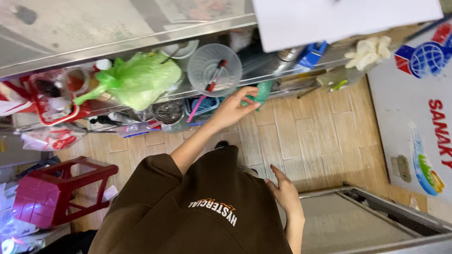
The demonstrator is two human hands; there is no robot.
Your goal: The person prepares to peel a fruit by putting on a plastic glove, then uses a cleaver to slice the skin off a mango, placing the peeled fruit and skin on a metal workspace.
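My left hand [232, 108] reaches out from a brown sleeve to the lower steel shelf [283, 78], and its fingers close on a teal-green container [263, 89] at the shelf's edge. Just to the left of that hand a clear plastic cup [214, 67] lies with a red pen and a pink stick in it. My right hand [285, 190] hangs against the front of my brown shirt [193, 216], fingers loosely apart, holding nothing.
A green plastic bag [137, 79] and a red basket [51, 98] crowd the shelf under a steel counter [89, 22]. A red plastic stool [58, 189] stands left. A white chest freezer [427, 114] is on the right, and a steel lid [353, 221] lies below it.
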